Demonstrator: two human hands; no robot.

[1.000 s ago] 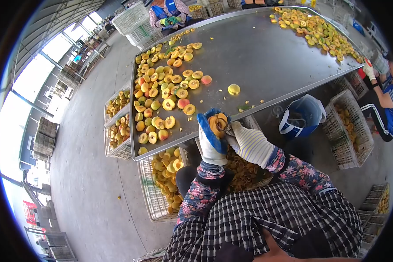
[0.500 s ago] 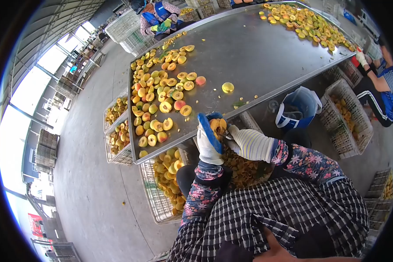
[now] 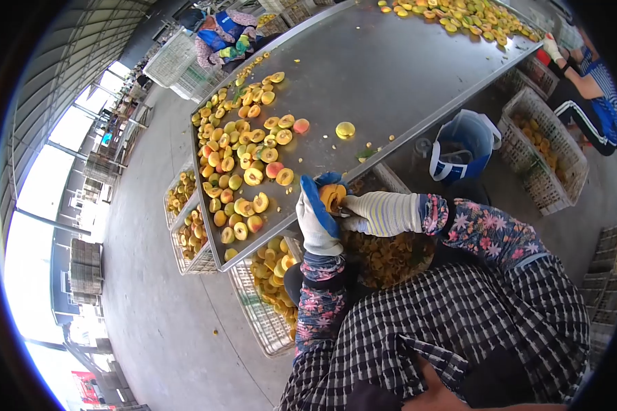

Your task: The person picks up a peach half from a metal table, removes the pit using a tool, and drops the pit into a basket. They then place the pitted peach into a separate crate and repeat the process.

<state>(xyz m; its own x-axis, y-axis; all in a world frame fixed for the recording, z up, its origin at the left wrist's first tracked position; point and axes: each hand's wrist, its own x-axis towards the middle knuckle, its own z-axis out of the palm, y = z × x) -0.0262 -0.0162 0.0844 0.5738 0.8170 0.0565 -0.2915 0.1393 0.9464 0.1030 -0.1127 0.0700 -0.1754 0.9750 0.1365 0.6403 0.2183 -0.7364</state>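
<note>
My left hand (image 3: 319, 218), in a white glove with blue coating, grips a peach half (image 3: 332, 196) with its orange cut face turned up. My right hand (image 3: 384, 213), in a striped knit glove, is closed around a small metal tool (image 3: 342, 214) whose tip meets the fruit; most of the tool is hidden by the glove. Both hands are just off the near edge of the metal table (image 3: 308, 89). Halved peaches (image 3: 253, 177) lie spread along its left side, and one lone peach piece (image 3: 345, 130) sits ahead of my hands.
Below my hands is a container of dark fruit scraps (image 3: 384, 257). A crate of peach halves (image 3: 271, 322) stands at left below the table. At right are a blue-white bucket (image 3: 463, 147) and another crate (image 3: 548, 185). Co-workers sit at the far left (image 3: 219, 38) and right (image 3: 593, 96).
My view has shifted, so the table and fruit appear a little higher and farther left. The peach half has tilted slightly in my left hand, with the tool still against it.
</note>
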